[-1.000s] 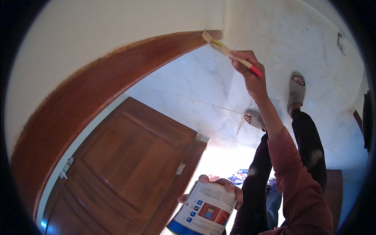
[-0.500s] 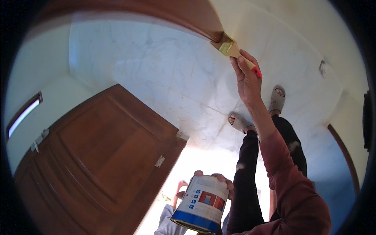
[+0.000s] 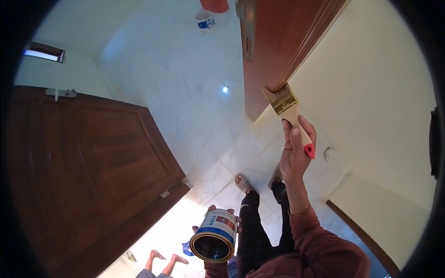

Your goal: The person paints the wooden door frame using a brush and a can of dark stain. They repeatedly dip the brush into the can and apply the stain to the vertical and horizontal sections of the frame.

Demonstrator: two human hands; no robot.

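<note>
My right hand grips a flat paintbrush with a pale wooden handle, red tip and brass-coloured ferrule. Its bristles press against the moulded edge of a reddish-brown wooden door frame, right of centre at the top, beside a cream wall. Low in the view, my left hand holds an open, round tin with a white and blue label and dark contents, its fingers wrapped round the far side and mostly hidden behind it.
A dark wooden door with metal fittings fills the left. A small white-blue tub and red object lie on the marble floor. My sandalled feet stand below. Another person's bare feet show at the lower left.
The brush and my right hand now sit lower in view, on an upright stretch of woodwork. My view has shifted, revealing the tub. The tin now shows its open top.
</note>
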